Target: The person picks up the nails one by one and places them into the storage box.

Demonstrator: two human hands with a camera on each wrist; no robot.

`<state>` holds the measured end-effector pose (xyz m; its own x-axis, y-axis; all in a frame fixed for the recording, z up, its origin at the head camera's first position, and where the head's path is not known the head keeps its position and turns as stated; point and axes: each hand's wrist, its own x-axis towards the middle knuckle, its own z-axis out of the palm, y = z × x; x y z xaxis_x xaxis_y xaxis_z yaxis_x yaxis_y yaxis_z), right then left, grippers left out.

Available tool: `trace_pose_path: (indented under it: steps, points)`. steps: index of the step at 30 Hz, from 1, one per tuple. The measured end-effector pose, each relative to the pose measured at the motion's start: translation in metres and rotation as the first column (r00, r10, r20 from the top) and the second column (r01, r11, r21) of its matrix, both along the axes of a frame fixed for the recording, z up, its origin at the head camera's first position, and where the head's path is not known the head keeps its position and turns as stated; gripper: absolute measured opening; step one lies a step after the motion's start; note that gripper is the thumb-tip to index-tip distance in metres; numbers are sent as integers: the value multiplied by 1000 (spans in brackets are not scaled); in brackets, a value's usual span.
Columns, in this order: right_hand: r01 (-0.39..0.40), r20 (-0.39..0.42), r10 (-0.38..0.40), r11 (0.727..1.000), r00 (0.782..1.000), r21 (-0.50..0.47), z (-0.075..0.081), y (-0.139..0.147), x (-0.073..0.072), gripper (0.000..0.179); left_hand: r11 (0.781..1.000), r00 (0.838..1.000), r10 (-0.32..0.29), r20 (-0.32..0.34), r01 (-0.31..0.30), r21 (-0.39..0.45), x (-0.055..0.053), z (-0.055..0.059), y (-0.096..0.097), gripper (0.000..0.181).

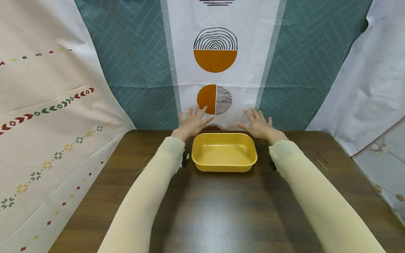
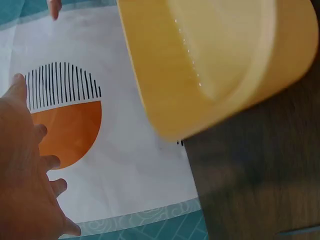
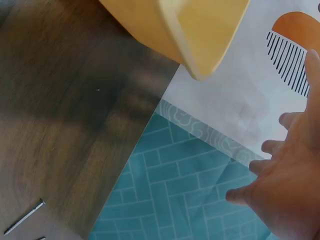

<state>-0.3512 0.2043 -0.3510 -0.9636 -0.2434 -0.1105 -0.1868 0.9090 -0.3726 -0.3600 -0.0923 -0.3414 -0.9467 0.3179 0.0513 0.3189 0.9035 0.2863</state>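
A yellow rectangular plastic tub [image 1: 224,169] stands at the far edge of the brown table, its inside showing no contents. Beyond its left far corner my left hand [image 1: 191,123] is held out with fingers spread, holding nothing. My right hand [image 1: 259,127] is likewise spread and bare past the right far corner. Both hands look apart from the tub; in the left wrist view the left hand [image 2: 22,165] is beside the cloth pattern, away from the tub wall [image 2: 150,85]. The right wrist view has the right hand [image 3: 285,175] with separated fingers, also away from it.
Several thin metal nails lie on the table: some left of the left forearm, one nail [image 1: 146,158] among them, others right of the right forearm, such as a nail [image 1: 321,164]. A patterned cloth [image 1: 142,63] hangs behind the table; pale cloths hang at both sides.
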Motion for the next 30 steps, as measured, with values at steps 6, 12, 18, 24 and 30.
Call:
trace_pose_path:
  steps: [6,12,18,24,30]
  points:
    - [-32,-21,32,999,999,8,8,4,8,91,999,999,-40,-7,40,24,0,2,-12,80]
    - [-50,-47,51,999,998,13,9,9,12,89,997,997,-72,-7,73,22,8,-1,-16,79]
    - [-75,-69,75,997,995,-8,11,13,20,89,995,995,-98,-16,98,-1,16,-2,-19,75]
    - [-113,-93,109,993,990,-39,8,26,29,93,993,993,-114,-17,114,-7,21,0,-24,74]
    - [-129,-83,125,991,989,-36,10,33,38,90,991,991,-134,-8,134,-3,25,1,-33,73]
